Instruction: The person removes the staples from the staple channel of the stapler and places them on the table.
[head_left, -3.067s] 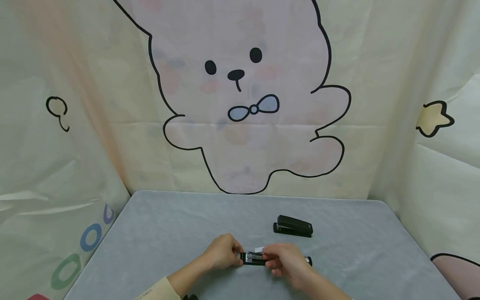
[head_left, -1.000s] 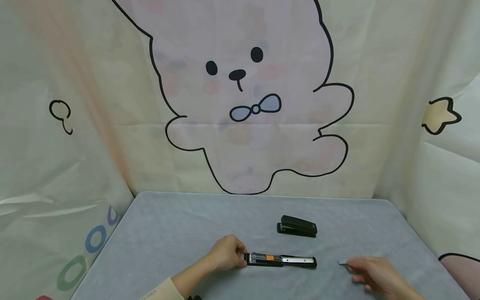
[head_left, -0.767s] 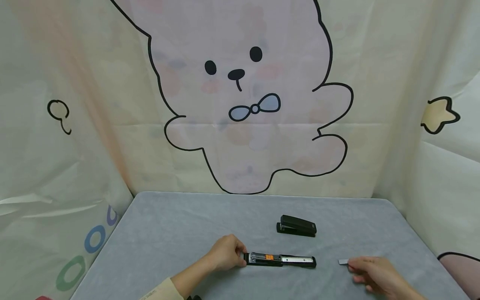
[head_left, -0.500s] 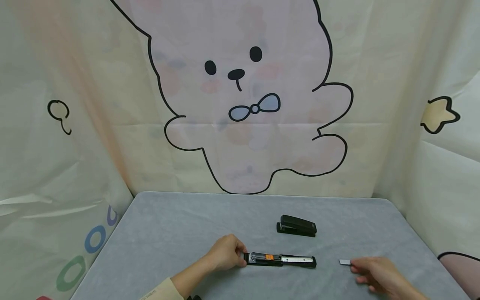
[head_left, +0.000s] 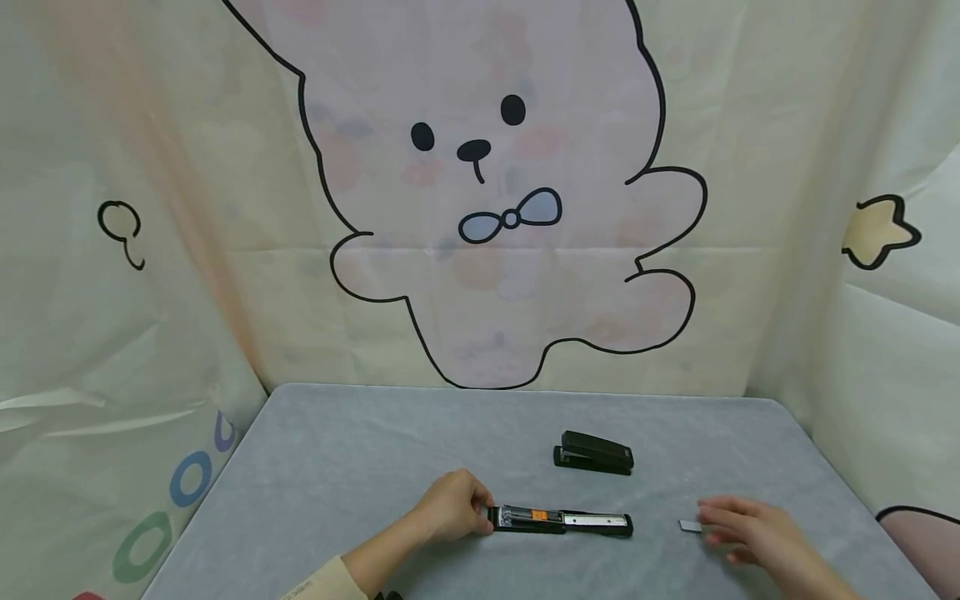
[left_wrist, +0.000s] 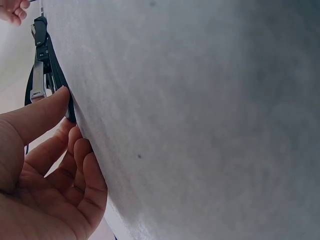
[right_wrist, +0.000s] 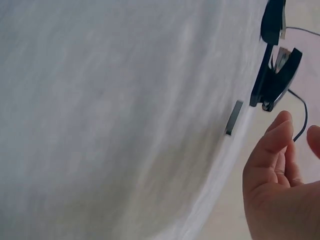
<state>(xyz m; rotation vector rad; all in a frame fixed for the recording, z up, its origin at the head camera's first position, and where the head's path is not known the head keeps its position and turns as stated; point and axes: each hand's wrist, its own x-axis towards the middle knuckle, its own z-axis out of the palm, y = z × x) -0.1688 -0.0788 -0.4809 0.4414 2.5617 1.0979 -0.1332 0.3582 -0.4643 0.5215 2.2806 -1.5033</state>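
Behind everything hangs a pale backdrop [head_left: 480, 317], printed with a big outlined bear figure wearing a blue bow. Below it spreads the table [head_left: 375, 425], covered in soft grey cloth.

Two bare hands are over the near part of the cloth. The left hand [head_left: 453, 504], coming out of a cream sleeve [head_left: 322, 583], has a narrow pinch on the left end of the unfolded stapler [head_left: 562, 522]: thumb to one side, forefinger to the other, the remaining fingers bent in close to the cloth. The right hand [head_left: 757, 531] is well over to the right with nothing in its grip; in the right wrist view there's a clear gap between thumb and forefinger.

The black unfolded stapler lies lengthwise between the two hands, its silvery tray towards the right. Beyond it sits the second stapler [head_left: 595, 454], also black, upright on its base and touched by neither hand.

Smaller are the grey strip [head_left: 689, 526], flat on the cloth just beside the right fingertips, and an orange piece [head_left: 539, 515] inside the unfolded stapler's left half.
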